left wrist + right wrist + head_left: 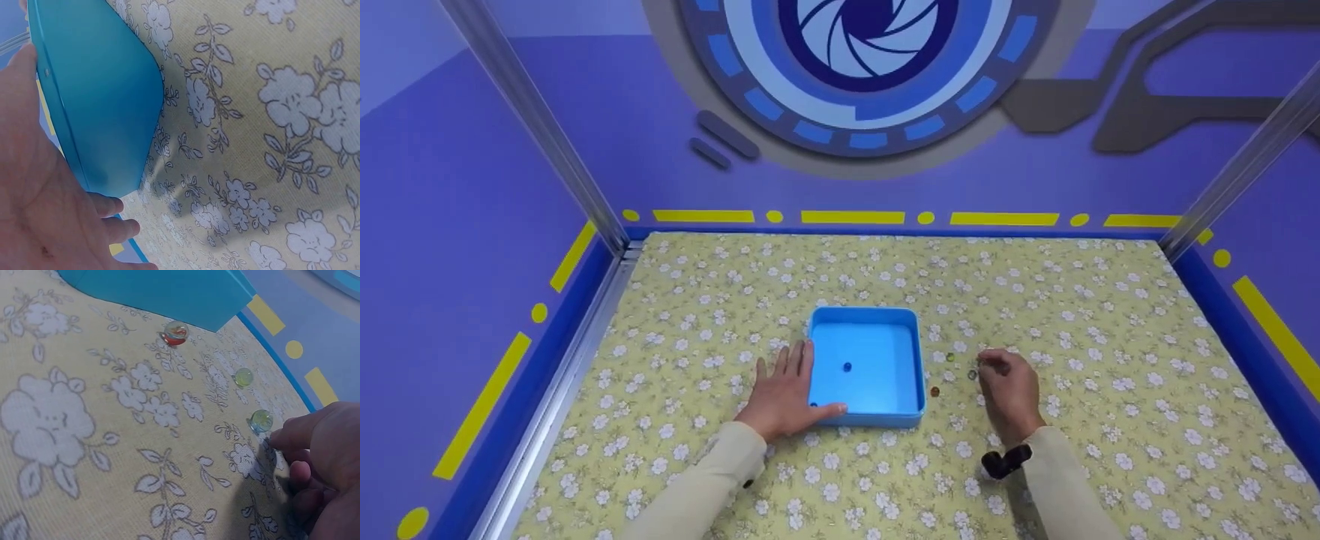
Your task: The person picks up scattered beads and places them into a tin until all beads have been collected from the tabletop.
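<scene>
A square light-blue tray (885, 386) rests on the cloth, a dark blue marble (847, 367) near its middle and another dark marble (814, 405) at its near left corner. My left hand (784, 394) lies along the tray's left side, fingers extended and thumb over the near rim. To the right of the tray, my right hand (1011, 386) is low over the cloth, index fingertip right at a clear greenish marble (261, 421). Its other fingers bend inward, with nothing visible in them. Close by lie a yellow-green marble (243, 377) and a clear marble with red-orange inside (176, 332).
A yellow cloth with white flowers (720, 300) covers the table. Blue-purple panels with yellow markings (853, 217) stand behind and on both sides, with metal posts (540, 127) at the corners. A small black device (1005, 461) is on the right wrist.
</scene>
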The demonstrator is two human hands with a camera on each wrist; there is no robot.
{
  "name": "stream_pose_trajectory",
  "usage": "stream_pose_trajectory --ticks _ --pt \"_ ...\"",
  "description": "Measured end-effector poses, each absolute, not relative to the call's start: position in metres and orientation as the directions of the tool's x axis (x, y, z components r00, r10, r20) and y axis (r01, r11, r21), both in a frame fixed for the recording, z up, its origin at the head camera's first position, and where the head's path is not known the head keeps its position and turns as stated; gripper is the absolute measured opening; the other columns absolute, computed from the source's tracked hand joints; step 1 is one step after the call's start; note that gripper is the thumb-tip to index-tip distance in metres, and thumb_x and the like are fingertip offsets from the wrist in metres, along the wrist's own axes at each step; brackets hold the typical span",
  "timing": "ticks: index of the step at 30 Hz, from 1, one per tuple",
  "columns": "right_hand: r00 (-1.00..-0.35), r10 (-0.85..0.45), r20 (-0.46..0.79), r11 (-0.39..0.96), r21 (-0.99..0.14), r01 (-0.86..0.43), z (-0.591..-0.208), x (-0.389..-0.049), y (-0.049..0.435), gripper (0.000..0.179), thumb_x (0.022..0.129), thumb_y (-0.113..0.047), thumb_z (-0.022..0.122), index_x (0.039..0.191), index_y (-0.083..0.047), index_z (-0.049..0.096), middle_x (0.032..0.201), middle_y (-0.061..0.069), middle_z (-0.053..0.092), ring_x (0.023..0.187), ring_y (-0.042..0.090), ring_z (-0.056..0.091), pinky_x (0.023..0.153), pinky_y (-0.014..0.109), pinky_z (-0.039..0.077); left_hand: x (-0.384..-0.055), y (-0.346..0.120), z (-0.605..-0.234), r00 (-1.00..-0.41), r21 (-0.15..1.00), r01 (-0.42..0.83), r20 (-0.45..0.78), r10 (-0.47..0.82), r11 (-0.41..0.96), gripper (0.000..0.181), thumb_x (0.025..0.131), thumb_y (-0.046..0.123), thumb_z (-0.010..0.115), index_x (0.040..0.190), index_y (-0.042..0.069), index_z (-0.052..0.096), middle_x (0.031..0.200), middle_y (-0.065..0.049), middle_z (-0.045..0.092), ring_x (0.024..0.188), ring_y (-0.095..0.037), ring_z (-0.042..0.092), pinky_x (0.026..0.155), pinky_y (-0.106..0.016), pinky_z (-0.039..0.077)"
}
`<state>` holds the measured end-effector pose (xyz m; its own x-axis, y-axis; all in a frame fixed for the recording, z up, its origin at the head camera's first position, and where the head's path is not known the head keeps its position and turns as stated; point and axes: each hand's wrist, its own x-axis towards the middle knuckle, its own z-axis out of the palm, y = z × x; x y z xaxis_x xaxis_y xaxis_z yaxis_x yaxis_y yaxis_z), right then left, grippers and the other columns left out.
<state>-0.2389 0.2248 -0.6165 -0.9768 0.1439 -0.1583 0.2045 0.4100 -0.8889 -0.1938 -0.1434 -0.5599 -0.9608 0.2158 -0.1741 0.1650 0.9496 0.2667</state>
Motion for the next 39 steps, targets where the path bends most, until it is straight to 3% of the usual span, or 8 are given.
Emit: stream_pose_trajectory --ticks 16,26,39 --pt "-0.986 0.155 -0.056 0.525 -0.841 0.130 -0.6187 -0.2380 0.2248 0.021 0.097 -0.011 0.057 0.115 -0.010 0.068 0.107 0.010 0.066 0.093 0.021 0.060 0.078 0.032 0.048 -0.1945 -0.1432 -0.5609 -0.955 0.256 0.170 -0.195 0.223 0.952 0.119 0.075 0.088 0.041 0.157 0.009 0.007 0.163 -0.014 0.013 0.149 -0.037 0.017 0.114 -0.067 0.015" --pt "-0.975 0.156 -0.158 0.338 -0.919 0.203 -0.6182 -0.2369 0.2254 0.022 0.097 -0.011 0.056 0.118 -0.007 0.063 0.111 0.014 0.062 0.094 0.021 0.061 0.074 0.025 0.053 -0.1936 -0.1430 -0.5596 -0.956 0.256 0.175 -0.187 0.226 0.951 0.119 0.075 0.087 0.042 0.157 0.008 0.009 0.162 -0.015 0.015 0.149 -0.037 0.017 0.113 -0.067 0.015" --pt "-0.983 0.134 -0.129 0.363 -0.916 0.170 -0.6148 -0.2322 0.2304 0.025 0.098 -0.019 0.056 0.121 -0.010 0.063 0.112 0.011 0.061 0.095 0.018 0.060 0.079 0.026 0.050 -0.1933 -0.1431 -0.5579 -0.959 0.262 0.166 -0.180 0.217 0.951 0.119 0.075 0.087 0.045 0.156 0.008 0.010 0.162 -0.015 0.015 0.149 -0.038 0.016 0.114 -0.068 0.012"
